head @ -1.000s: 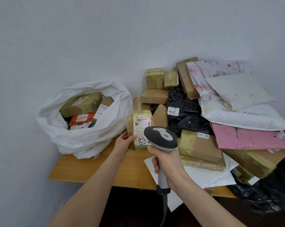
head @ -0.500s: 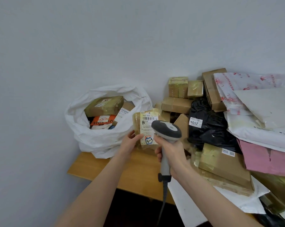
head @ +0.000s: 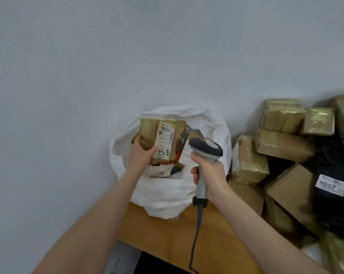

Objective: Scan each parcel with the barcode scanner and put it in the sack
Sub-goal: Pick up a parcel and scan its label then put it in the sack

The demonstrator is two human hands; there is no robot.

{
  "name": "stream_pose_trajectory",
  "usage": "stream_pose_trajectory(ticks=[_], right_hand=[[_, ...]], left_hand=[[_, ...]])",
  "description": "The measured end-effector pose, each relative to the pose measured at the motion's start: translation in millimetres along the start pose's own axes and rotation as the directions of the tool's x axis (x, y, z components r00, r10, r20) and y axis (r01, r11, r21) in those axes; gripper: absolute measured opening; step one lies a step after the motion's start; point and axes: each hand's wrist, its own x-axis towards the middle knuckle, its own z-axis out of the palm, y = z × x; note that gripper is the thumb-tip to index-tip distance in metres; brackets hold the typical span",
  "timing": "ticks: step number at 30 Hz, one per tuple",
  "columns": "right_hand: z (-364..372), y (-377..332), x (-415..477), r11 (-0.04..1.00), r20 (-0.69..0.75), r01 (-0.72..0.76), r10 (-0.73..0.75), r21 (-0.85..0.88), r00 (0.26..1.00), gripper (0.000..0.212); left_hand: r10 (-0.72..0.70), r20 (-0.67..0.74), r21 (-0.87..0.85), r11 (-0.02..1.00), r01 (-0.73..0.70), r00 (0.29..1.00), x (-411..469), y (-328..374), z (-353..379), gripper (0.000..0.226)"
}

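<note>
One parcel (head: 163, 141): small carton in yellowish tape, white barcode label (head: 165, 133) on the front, sticker (head: 163, 154) handwritten 3-3-2 below it; held upright over the open white sack (head: 167, 190), my left hand (head: 141, 155) fingers (head: 136, 139) clamped on its lower left corner. One barcode scanner (head: 205, 149): grey, corded, my right hand (head: 208, 171) fingers wrapped round its handle, just right of the parcel. Sack stands on a wooden table (head: 167, 240) against a pale wall (head: 108, 56); brown cartons (head: 285, 145) heaped at right.

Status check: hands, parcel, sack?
Left hand grips taped parcel over the sack mouth. Right hand grips scanner. Nothing blocking the drop.
</note>
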Motion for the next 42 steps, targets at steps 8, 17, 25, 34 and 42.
stream_pose_trajectory(ticks=[8,17,25,34,42], right_hand=[[48.6,16.6,52.5,0.997,-0.043,-0.069,0.067,-0.044,0.997,0.015],[66.9,35.2,88.8,0.986,-0.082,-0.103,0.093,-0.129,0.992,0.018],[67.4,52.8,104.1,0.978,-0.109,-0.142,0.126,-0.154,0.986,0.018],[69.3,60.2,118.4,0.979,-0.081,-0.153,0.143,-0.133,0.986,0.018],[57.5,70.7,134.5,0.968,-0.166,-0.127,0.092,-0.215,0.982,0.030]], left_hand=[[0.209,0.094,0.683,0.698,-0.215,0.973,26.0,-31.0,9.7,0.083],[0.209,0.373,0.844,0.328,-0.424,0.904,28.5,-27.9,45.6,0.109],[0.106,0.415,0.883,0.191,-0.428,0.904,38.5,-33.1,43.6,0.103],[-0.006,0.607,0.760,0.297,-0.578,0.795,51.2,-28.5,16.2,0.099],[-0.067,0.489,0.829,0.347,-0.439,0.870,58.1,-60.7,16.9,0.098]])
